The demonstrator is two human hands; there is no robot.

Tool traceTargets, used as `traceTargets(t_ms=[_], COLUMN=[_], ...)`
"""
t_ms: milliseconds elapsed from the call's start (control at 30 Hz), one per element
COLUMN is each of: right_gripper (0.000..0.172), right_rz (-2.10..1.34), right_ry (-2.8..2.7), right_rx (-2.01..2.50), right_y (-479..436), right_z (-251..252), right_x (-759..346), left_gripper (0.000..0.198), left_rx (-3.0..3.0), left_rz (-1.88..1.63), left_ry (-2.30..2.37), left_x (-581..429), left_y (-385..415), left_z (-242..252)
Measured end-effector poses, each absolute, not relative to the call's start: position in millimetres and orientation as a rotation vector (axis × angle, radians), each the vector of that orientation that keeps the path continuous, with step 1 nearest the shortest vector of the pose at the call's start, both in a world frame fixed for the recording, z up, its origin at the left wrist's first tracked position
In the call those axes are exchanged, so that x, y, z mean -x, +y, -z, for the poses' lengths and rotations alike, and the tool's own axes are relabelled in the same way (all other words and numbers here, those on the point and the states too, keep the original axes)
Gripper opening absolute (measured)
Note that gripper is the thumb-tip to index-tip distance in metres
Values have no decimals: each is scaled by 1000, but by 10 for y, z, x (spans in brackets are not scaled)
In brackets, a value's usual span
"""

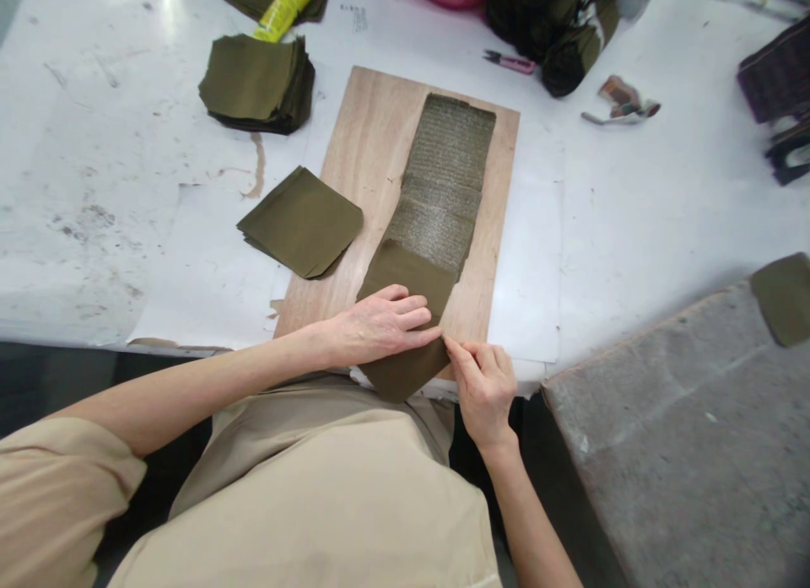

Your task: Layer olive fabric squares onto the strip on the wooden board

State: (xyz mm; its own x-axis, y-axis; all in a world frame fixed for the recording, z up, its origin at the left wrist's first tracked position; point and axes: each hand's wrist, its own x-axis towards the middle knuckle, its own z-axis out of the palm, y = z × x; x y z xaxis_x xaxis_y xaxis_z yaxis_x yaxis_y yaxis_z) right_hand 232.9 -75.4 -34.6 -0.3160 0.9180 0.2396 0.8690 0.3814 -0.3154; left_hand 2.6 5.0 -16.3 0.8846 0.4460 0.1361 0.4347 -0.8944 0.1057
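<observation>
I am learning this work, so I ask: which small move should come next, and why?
Probably the right hand should ease the lowest olive piece straight: its fingers pinch the side edge, the left hand lies across the olive material just above, and the piece's near corner points past the wooden board.

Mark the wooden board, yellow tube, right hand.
Wooden board (362, 141), head view: bare wood, upper left.
Yellow tube (284, 11), head view: middle of its body.
Right hand (487, 387), head view: back of the hand.
</observation>
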Motion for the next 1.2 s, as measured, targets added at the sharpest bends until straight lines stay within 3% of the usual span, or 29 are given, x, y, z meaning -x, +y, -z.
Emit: traceTargets(t_ms=[400, 800, 1200], right_gripper=[29, 22, 16], right_rz=[-164, -536, -323], right_ry=[-2307, -2005, -2133], right_rx=[1561, 1656, 1636], right_y=[-759, -779, -735], right_z=[328, 263, 272], right_x=[-2323, -2455, -2345], left_gripper=[21, 29, 29], left_rx=[-2998, -2993, -2996], left_rz=[-206, -176, -226], left_ry=[659, 666, 658], left_x=[-90, -71, -73], left_y=[48, 22, 26], left_z=[163, 188, 150])
